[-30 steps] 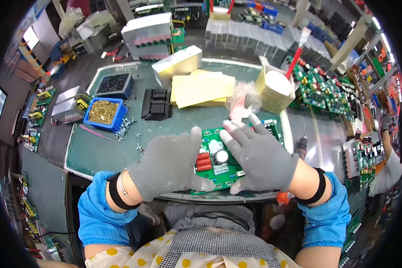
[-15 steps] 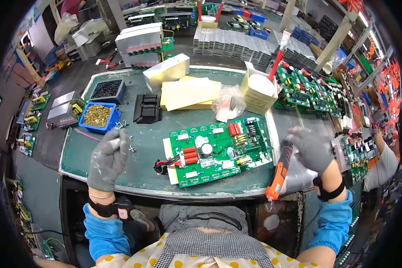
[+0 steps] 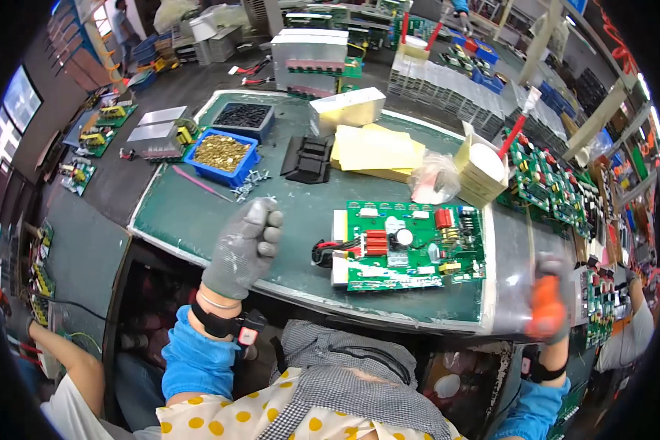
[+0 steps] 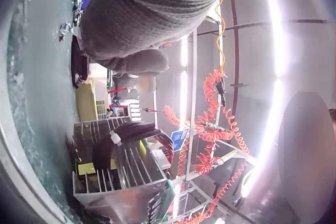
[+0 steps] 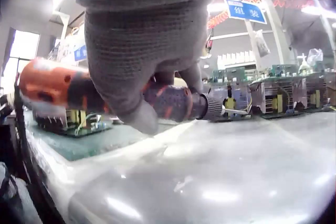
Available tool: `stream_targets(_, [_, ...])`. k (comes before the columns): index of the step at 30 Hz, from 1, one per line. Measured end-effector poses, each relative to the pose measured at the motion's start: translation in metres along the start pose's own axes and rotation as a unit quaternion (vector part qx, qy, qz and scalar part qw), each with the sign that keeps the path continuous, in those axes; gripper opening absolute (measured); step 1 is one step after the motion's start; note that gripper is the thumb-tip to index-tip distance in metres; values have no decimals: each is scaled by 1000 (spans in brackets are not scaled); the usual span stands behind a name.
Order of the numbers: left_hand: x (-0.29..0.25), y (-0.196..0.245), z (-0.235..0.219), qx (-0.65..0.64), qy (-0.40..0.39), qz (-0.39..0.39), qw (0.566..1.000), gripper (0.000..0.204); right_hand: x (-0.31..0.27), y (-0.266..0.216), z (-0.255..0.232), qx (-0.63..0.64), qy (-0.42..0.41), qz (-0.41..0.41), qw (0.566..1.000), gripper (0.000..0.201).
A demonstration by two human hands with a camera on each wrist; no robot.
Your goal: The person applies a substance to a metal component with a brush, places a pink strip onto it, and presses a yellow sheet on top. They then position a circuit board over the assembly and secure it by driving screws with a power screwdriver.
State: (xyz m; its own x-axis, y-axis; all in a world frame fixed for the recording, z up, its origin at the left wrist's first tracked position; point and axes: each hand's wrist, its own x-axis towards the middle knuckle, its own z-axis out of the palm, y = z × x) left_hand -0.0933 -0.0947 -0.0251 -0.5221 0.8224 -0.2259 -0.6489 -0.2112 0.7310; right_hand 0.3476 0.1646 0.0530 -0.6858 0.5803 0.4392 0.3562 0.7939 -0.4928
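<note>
A grey-gloved left hand [image 3: 243, 249] is raised over the front of the green tabletop [image 3: 301, 275], left of the circuit board, its fingers curled and nothing visible in them. The gloved right hand [image 5: 149, 50] grips an orange and black electric screwdriver [image 5: 58, 85], its bit pointing right in the right wrist view. In the head view that screwdriver [image 3: 546, 304] is blurred, off the table's right edge. The green circuit board [image 3: 411, 275] lies flat with red and white parts and black and red wires at its left end. Small silver screws [image 3: 251, 185] lie beyond the left hand.
A blue bin [image 3: 236, 178] of brass-coloured pieces and a dark bin [image 3: 260, 133] stand back left. Behind the board are a black part [image 3: 306, 159], yellow sheets [image 3: 378, 149], a plastic bag [image 3: 434, 178] and a carton [image 3: 477, 183]. More boards [image 3: 550, 191] stand at right.
The right hand has taken hold of the screwdriver and lifted it from beside the board. The left hand's fingers are more curled. The head view has shifted, moving the scene rightward.
</note>
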Motion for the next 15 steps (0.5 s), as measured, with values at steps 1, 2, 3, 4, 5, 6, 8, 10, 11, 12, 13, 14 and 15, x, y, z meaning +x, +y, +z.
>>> stream_targets(1, [-5, 2, 9, 16, 7, 0, 1000, 25, 0, -10, -10, 95, 68, 41, 992, 34])
stream_targets(2, [-10, 1, 17, 8, -2, -9, 1000, 25, 3, -21, -16, 137, 119, 53, 982, 40])
stream_targets(3, [-14, 0, 25, -1, -13, -18, 1000, 25, 6, -32, -21, 178, 170, 61, 967, 47])
stream_targets(4, [-16, -3, 32, -11, -25, -26, 999, 25, 21, -51, -14, 205, 223, -5, 953, 56])
stream_targets(5, [-16, -7, 36, -59, -52, -43, 996, 26, 32, -56, -11, 311, 235, -63, 919, 73])
stream_targets(6, [-16, -11, 38, -67, -74, -49, 994, 27, 43, -71, -5, 399, 249, -86, 878, 80])
stream_targets(8, [-16, -19, 42, -82, -121, -60, 987, 28, 61, -103, 11, 492, 267, -100, 823, 82])
stream_targets(10, [-19, -20, 48, -75, -131, -73, 986, 30, 78, -132, 33, 536, 241, -129, 799, 83])
stream_targets(11, [-19, -23, 47, -77, -144, -75, 984, 31, 85, -149, 46, 587, 219, -139, 767, 86])
stream_targets(12, [-20, -25, 47, -79, -156, -76, 982, 31, 90, -169, 59, 604, 231, -124, 752, 92])
stream_targets(13, [-21, -27, 49, -63, -146, -65, 985, 35, 93, -179, 68, 637, 191, -148, 732, 89])
stream_targets(14, [-23, -27, 50, -40, -149, -50, 987, 36, 96, -185, 77, 647, 175, -158, 725, 88])
stream_targets(15, [-26, -27, 50, -17, -149, -36, 988, 37, 98, -192, 86, 657, 158, -168, 718, 87])
